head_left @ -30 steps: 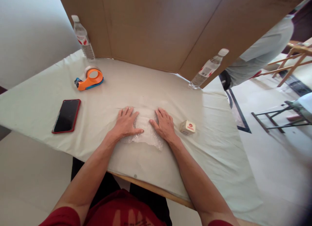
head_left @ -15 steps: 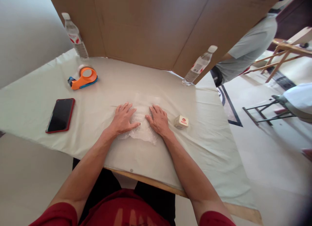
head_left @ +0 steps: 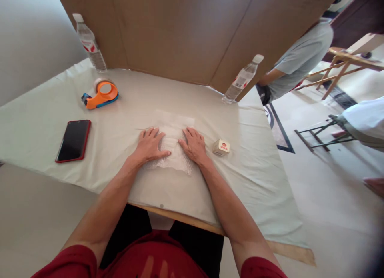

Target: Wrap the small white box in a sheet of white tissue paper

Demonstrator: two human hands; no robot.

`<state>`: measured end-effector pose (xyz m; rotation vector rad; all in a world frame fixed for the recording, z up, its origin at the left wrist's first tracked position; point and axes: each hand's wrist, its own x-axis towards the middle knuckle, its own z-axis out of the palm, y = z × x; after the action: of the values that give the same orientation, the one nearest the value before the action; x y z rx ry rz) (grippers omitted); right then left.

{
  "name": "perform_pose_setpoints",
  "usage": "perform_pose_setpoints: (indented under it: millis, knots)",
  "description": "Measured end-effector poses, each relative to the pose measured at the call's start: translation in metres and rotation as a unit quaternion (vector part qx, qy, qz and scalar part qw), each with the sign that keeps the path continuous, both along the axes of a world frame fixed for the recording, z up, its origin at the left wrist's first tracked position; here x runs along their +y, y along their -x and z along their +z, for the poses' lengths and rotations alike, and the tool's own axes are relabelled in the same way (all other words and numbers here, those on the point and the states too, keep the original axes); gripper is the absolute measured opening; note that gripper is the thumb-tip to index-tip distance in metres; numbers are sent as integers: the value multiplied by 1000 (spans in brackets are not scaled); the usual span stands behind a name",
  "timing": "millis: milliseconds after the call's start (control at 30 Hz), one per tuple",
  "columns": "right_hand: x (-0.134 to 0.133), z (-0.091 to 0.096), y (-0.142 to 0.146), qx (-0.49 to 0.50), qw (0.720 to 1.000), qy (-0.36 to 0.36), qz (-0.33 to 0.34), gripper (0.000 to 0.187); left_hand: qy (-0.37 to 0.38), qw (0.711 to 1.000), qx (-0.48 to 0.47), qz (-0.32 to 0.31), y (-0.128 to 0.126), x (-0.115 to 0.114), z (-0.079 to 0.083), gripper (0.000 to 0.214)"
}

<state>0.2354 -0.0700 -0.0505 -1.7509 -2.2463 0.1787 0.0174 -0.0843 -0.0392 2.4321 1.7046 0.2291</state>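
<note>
A clear sheet of what looks like bubble wrap [head_left: 174,160] lies on the cloth-covered table [head_left: 180,192] before me. My left hand [head_left: 150,146] rests flat on its left side, fingers spread and thumb pointing inward. On the right side my right hand [head_left: 194,145] presses down, fingers stretched out and palm lowered. Neither hand grips anything. Just right of my right hand sits a small cream-coloured box [head_left: 221,147] with a red mark on top.
At left are a phone [head_left: 73,141] in a red case and an orange tape dispenser [head_left: 103,95]. A cardboard panel [head_left: 174,34] stands behind, with water bottles at left [head_left: 90,44] and right [head_left: 243,80]. Beyond it at right sits a person [head_left: 306,56].
The view has shifted slightly. Both hands stay flat on the clear sheet in nearly the same place, and more of its far edge shows beyond the fingers.
</note>
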Motion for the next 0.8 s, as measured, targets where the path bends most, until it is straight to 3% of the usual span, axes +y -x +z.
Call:
perform_pose_setpoints:
  millis: [400,533,667,800]
  knots:
    - [-1,-6,-2,38,999,-39,-3,45,15,1000,9,6,-2,0,1,79]
    - [-6,7,-8,54,996,-75,11,36,20,1000,14,8,-1,1,0,80]
    - [-15,33,-45,50,995,-79,33,39,27,1000,12,6,0,2,0,83]
    - [-28,46,-102,18,999,-32,-23,58,31,999,5,5,0,3,2,81]
